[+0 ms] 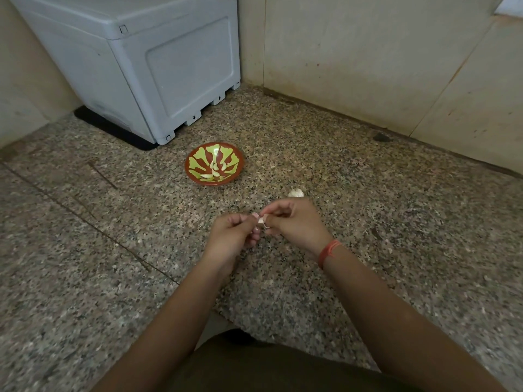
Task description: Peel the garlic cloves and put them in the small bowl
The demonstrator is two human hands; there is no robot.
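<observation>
Clove [260,220] – pale, papery – pinched btwn L hand [235,236] & R hand [297,222] fingers [276,212]

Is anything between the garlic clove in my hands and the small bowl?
Nothing visible. The pale garlic clove, pinched by left hand and right hand, faces the red-and-green patterned bowl; the white garlic piece lies aside, rightward.

Left hand [235,236]: fingers curled, pinching garlic clove [260,220]
Right hand [294,222]: fingertips pinching same clove
Forearms [175,306]: converging forward
</observation>
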